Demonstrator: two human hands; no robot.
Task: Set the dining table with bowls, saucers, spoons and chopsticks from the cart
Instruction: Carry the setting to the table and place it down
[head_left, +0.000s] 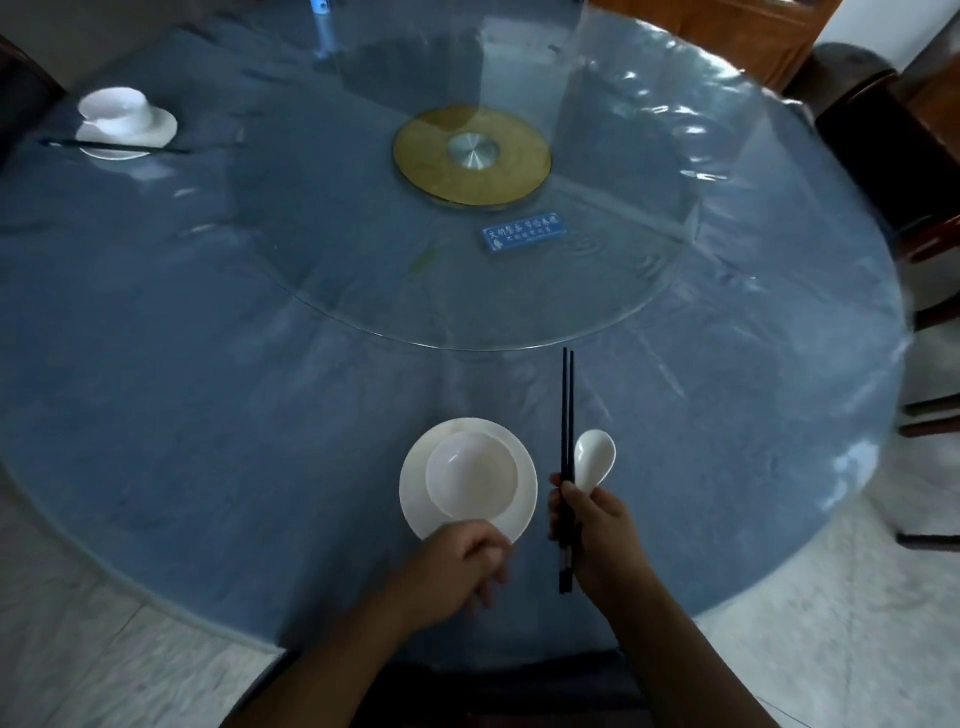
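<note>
Left hand (457, 564) overlaps the near rim of the saucer (414, 499) on the worktop (208, 364). Its fingers are curled; any grip cannot be told. Right of the saucer, the right hand (597, 530) has its fingers pinching chopsticks (567, 410) and spoon (596, 457). Bowl (470, 475) sits on the saucer.

Spoon (596, 457) handle hidden inside right hand (597, 530). Chopsticks (567, 415) mid-length covered by same fingers. Saucer (415, 499) near rim under left hand (457, 566); its fingers motion-blurred, contact with rim unclear. Blue sign (522, 232) lettering too small to read. Blue object (320, 7) cut by top edge. Chair (930, 249) cut by right edge.
</note>
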